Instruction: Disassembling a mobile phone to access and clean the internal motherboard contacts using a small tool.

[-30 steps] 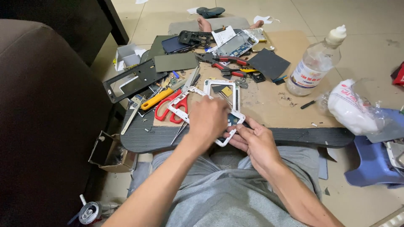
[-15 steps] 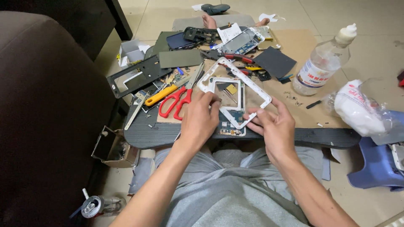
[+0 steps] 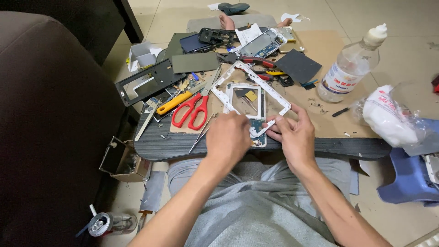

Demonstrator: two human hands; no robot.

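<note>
White frame (image 3: 254, 91) tilts off phone body (image 3: 249, 107) | right hand (image 3: 295, 135) pinches its near corner | left hand (image 3: 227, 137) presses body, fingers curled | lift evenly, avoid twisting.

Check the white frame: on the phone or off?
Off. The white frame is lifted and tilted above the phone, held at its near corner by the right hand.

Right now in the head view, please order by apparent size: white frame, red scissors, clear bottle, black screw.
1. white frame
2. clear bottle and red scissors: they look alike, so I do not rank them.
3. black screw
</note>
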